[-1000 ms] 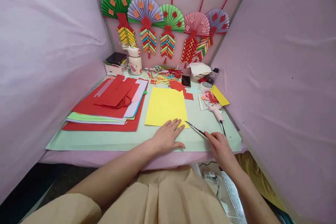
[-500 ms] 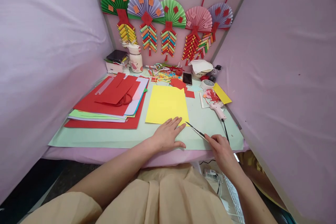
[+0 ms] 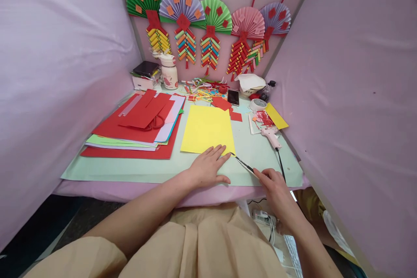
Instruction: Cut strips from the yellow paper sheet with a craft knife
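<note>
A yellow sheet (image 3: 207, 128) lies on the pale green table cover near the middle. My left hand (image 3: 208, 168) rests flat on its lower right edge, fingers spread, thumb on the cover. To the right, my right hand (image 3: 273, 183) is closed around the handle end of a thin dark tool with a pointed metal blade (image 3: 241, 163), which looks like scissors. The tool's tip touches the sheet's lower right corner, close to my left fingertips.
Stacked coloured paper (image 3: 130, 139) with red-handled scissors (image 3: 156, 123) lies left. Behind are a bottle (image 3: 169, 72), paper scraps (image 3: 208, 93), a phone (image 3: 233, 97) and a bowl (image 3: 250, 84). A pink glue gun (image 3: 271, 137) and tape (image 3: 258, 104) are right.
The tool's tip has shifted very slightly down at the sheet's corner. The left hand stays in place. A pale shape now shows at the lower right, beyond the table.
</note>
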A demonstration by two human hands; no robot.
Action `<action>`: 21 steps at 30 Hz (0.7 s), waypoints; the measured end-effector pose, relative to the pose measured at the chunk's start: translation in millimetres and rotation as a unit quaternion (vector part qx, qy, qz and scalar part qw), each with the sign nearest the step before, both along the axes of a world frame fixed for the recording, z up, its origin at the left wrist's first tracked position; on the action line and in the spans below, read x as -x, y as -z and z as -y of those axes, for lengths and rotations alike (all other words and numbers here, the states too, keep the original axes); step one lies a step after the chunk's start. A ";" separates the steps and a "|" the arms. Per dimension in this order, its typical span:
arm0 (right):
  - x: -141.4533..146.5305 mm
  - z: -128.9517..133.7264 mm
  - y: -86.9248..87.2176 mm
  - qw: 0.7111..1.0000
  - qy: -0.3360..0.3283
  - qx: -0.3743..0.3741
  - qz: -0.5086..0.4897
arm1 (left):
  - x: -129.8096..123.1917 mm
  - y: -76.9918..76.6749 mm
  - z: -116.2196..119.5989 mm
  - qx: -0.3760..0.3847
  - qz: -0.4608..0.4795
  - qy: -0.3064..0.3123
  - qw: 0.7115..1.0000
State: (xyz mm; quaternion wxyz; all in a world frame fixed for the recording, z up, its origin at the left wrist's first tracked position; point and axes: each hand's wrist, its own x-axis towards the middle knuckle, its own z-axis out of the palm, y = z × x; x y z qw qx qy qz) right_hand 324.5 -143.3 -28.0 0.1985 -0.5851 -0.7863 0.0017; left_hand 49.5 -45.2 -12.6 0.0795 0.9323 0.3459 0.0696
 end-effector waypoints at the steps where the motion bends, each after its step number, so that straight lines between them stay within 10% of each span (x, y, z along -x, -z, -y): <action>1: 0.4 0.3 0.9 1.000 0.001 0.002 0.001 | -0.1 -0.4 0.0 0.002 -0.003 -0.001 1.000; 21: 22.6 0.7 -2.6 1.000 -0.002 0.007 0.014 | -5.6 1.8 -0.2 0.015 0.001 -0.015 1.000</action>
